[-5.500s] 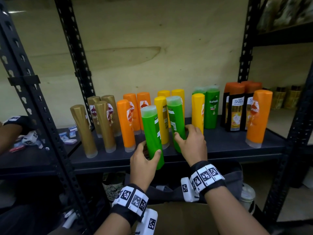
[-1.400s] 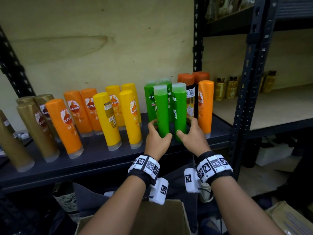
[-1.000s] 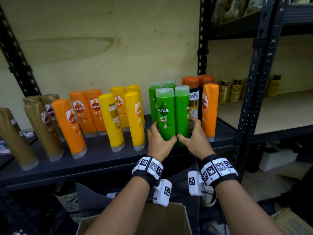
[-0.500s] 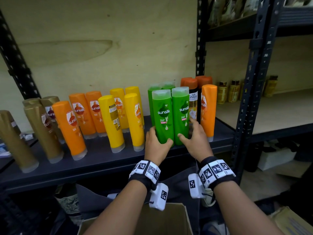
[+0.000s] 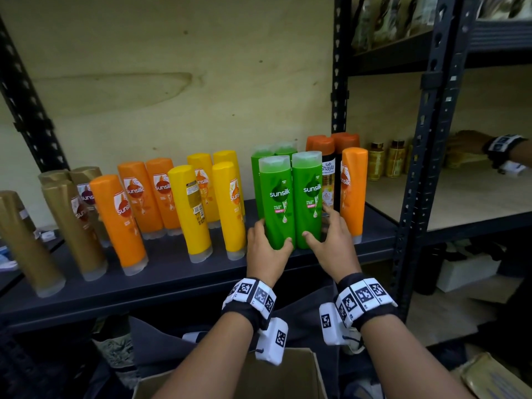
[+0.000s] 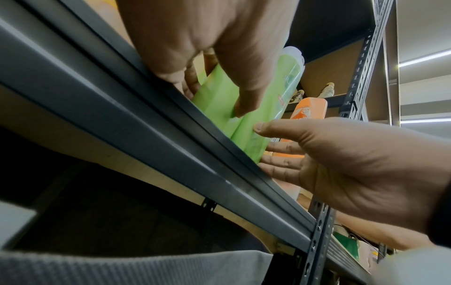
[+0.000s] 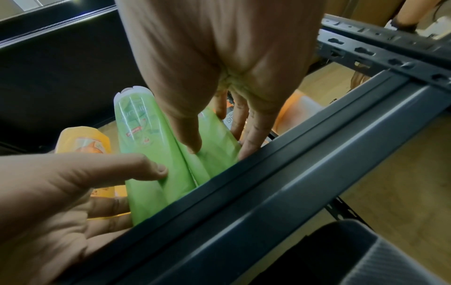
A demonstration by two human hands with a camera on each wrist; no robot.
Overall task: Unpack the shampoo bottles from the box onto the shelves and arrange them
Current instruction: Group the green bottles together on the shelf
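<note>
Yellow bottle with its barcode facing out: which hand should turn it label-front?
Left, probably. The left hand sits nearer the backwards yellow bottle; the right hand is beyond both front green bottles.

Dark shelf (image 5: 178, 272) carried upright bottles in colour groups: gold bottles (image 5: 72, 226) at left, then orange bottles (image 5: 138, 203), yellow bottles (image 5: 207, 203), green bottles (image 5: 290, 197) two by two near right end. Beyond them stood orange-capped dark bottles (image 5: 328, 174) and lone orange bottle (image 5: 352, 191). Neighbouring pale shelf (image 5: 449, 197) at right held small amber bottles (image 5: 385, 159) at back.
</note>
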